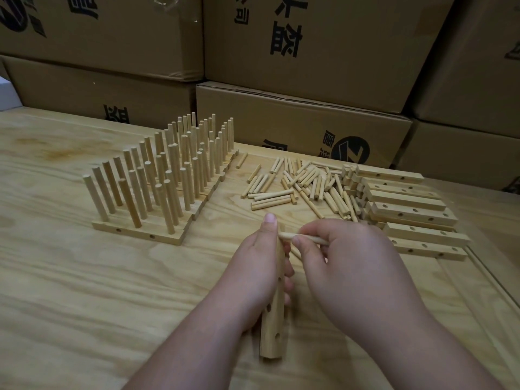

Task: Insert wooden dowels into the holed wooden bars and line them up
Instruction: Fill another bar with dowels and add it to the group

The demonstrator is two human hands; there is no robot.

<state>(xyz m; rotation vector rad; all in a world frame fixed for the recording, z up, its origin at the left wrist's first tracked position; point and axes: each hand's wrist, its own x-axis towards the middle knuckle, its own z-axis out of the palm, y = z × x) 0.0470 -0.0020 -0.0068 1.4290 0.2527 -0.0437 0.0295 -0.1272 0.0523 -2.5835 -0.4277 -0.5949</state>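
My left hand grips a holed wooden bar that points away from me, its near end resting low over the table. My right hand pinches a wooden dowel lying sideways, its left tip touching the bar's far end beside my left thumb. Several bars with upright dowels stand side by side in a row at the left. A heap of loose dowels lies beyond my hands. Empty holed bars are stacked at the right.
The work surface is a pale plywood table with a raised rim at the right. Stacked brown cardboard boxes wall off the far side. A white object sits at the far left edge.
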